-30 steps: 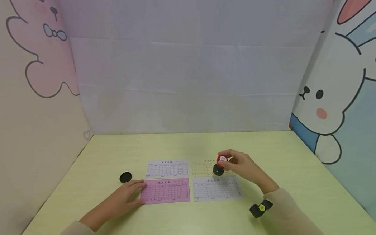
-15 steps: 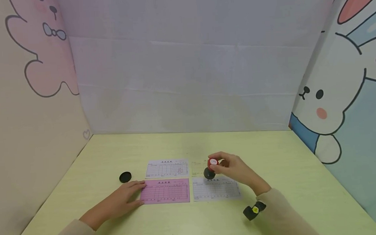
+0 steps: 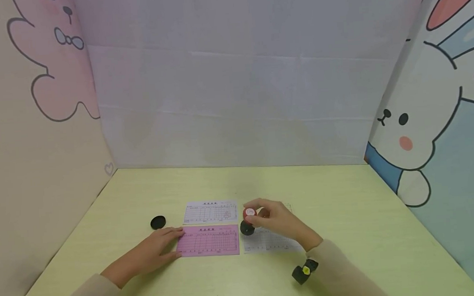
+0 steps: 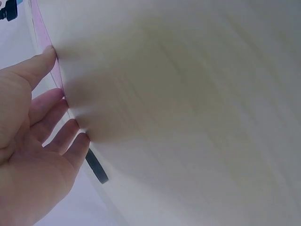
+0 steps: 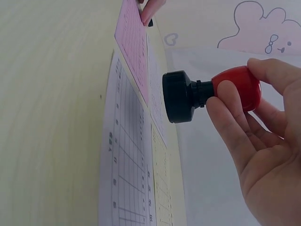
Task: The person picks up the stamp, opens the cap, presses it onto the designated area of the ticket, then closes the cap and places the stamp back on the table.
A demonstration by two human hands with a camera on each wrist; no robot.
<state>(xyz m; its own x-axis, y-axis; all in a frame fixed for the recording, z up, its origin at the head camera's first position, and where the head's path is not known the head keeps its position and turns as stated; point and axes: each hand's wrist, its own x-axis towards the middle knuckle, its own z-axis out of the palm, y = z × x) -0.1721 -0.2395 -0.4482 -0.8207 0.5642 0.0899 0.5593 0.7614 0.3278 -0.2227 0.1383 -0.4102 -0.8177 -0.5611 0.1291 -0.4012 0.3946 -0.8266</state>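
My right hand [image 3: 280, 218] pinches the red knob of a black round stamp [image 5: 181, 96], thumb and fingers around it. In the right wrist view, the stamp's black base hangs above the papers, apart from them. Seen from the head, it is over the gap between the pink form [image 3: 208, 241] and the white form [image 3: 272, 242] at front right. The fingertips of my left hand [image 3: 155, 251] rest on the pink form's left edge, fingers extended. Behind the right hand, the yellow form [image 5: 161, 176] is mostly hidden in the head view.
Behind the pink form lies another white form [image 3: 210, 212] with a reddish mark at its right side. A black round cap [image 3: 158, 222] sits on the pale table [image 3: 245, 283], left of the forms. Walls enclose the table's back and sides.
My right hand has carried the stamp left and slightly nearer, from over the yellow form to beside the pink form's right edge. The left hand has stayed in place.
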